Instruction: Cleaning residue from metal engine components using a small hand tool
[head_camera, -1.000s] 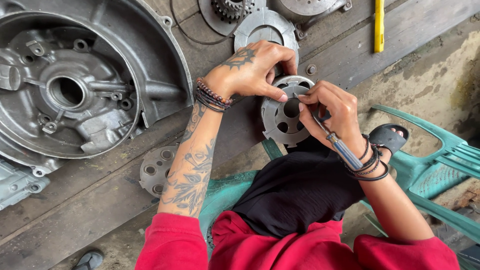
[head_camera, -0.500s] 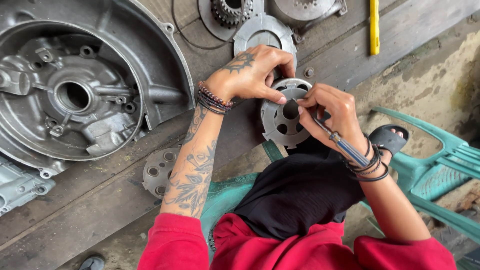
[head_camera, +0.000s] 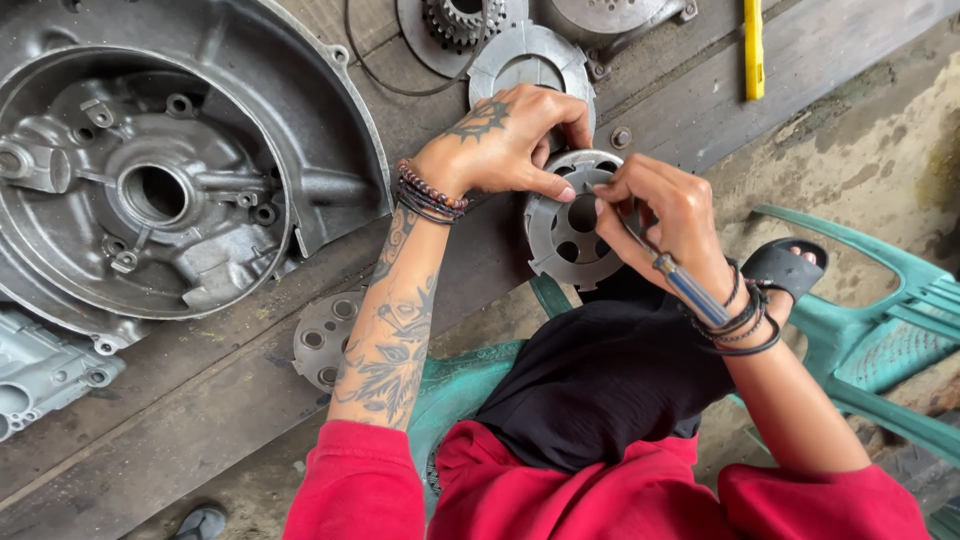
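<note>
The round metal clutch plate (head_camera: 572, 220), holed & notched at the rim, is held upright at the near edge of the wooden worktop (head_camera: 220, 380), just above the person's lap. Its upper left rim is pinched by the left hand (head_camera: 505, 140), thumb & fingers closed on it. The right hand (head_camera: 665, 215) is closed round a screwdriver (head_camera: 680, 280) w/ a blue-grey handle; its tip is pointed in at the plate's centre hole, though the exact contact is hidden by the fingers.

Just behind the left hand a 2nd flat ring plate (head_camera: 530, 60) is laid on the worktop, & next to it a toothed gear on a disc (head_camera: 455, 25) w/ a thin wire ring looped round it. A small bolt (head_camera: 621, 137) is seen just right of the held plate. A yellow tool (head_camera: 753, 45) is laid further right, well apart.

To the left, a big grey engine case (head_camera: 150, 180) is spread over much of the worktop, w/ a smaller casting (head_camera: 45, 370) at its lower corner. Another holed disc (head_camera: 322, 340) is partly covered by the left forearm. A green plastic chair (head_camera: 880, 330) is seen at right.
</note>
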